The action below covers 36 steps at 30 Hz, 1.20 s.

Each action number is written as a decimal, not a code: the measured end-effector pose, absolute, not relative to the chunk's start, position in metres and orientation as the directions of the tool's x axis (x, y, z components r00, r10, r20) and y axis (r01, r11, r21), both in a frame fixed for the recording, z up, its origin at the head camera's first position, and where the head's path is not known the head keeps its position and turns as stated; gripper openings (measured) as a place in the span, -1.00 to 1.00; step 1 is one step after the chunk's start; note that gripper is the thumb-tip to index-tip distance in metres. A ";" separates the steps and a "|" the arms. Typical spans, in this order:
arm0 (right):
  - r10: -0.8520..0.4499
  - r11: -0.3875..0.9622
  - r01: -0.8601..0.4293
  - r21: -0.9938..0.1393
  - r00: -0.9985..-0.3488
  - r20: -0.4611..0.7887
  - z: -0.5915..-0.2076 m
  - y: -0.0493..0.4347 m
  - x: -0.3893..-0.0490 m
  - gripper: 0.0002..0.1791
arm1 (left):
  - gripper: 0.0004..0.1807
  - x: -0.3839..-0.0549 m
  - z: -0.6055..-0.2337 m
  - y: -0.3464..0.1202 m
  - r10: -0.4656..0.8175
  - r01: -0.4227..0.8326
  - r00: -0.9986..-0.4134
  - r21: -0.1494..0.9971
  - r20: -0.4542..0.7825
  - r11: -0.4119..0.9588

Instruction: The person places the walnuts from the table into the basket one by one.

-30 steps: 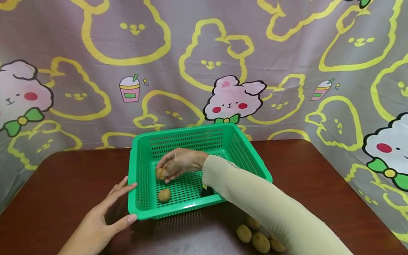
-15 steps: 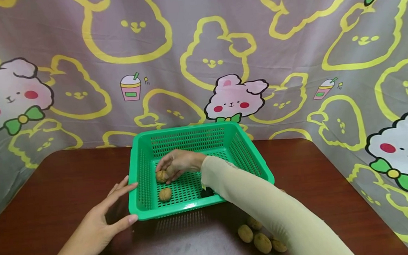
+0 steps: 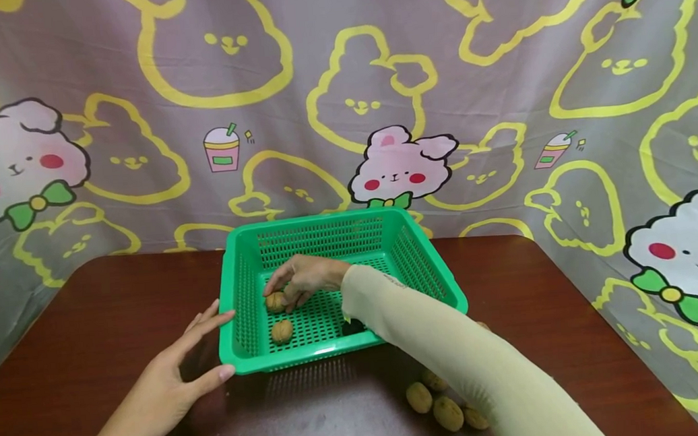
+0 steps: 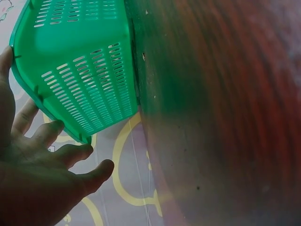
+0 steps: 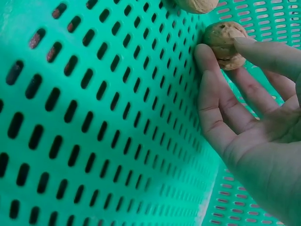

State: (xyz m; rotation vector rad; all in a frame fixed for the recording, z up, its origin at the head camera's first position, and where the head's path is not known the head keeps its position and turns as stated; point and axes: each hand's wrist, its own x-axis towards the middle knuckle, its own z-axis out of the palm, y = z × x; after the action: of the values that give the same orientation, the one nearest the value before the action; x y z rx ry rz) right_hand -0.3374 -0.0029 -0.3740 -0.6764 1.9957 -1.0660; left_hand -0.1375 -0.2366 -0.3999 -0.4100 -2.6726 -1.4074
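A green perforated plastic basket (image 3: pixel 334 347) stands on the table. Inside it, near the left wall, my right hand (image 3: pixel 307 278) pinches a walnut (image 3: pixel 275 302) between thumb and fingertips, low over the basket floor. In the right wrist view the thumb presses one side of this walnut (image 5: pixel 221 40) and the fingers lie around the other. A second walnut (image 3: pixel 282 331) rests on the basket floor, nearer the front. My left hand (image 3: pixel 160 386) touches the basket's left rim with spread, mostly straight fingers; the left wrist view shows fingertips along the rim (image 4: pixel 51 113).
Several walnuts (image 3: pixel 448 414) lie on the brown table (image 3: pixel 315 423) in front of the basket's right side, partly hidden by the right sleeve (image 3: pixel 442 340). A small black object (image 3: pixel 352 326) shows under the right wrist. A patterned curtain (image 3: pixel 289 60) hangs behind the table.
My right hand has lowered slightly and shifted a little left with the walnut in its fingers. The left hand stays at the basket's rim.
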 end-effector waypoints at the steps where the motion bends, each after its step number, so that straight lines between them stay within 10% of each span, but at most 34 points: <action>1: -0.729 0.514 -0.100 -0.852 -0.574 -0.373 -0.373 -0.003 -0.337 -0.63 | -0.22 -0.137 -0.400 -0.236 0.193 0.279 -0.959 0.796 0.207 0.537; 36: -0.614 0.483 -0.202 -0.852 -0.772 -0.164 -0.279 0.185 -0.300 -0.62 | -0.21 -0.139 -0.404 -0.238 0.182 0.267 -0.963 0.797 0.199 0.542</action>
State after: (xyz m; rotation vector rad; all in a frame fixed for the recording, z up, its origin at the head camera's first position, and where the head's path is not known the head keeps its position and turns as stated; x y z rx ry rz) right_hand -0.3003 0.1848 -0.2788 -0.6761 2.2806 -1.2242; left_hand -0.1390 -0.2378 -0.4039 -0.3904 -2.6767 -1.4073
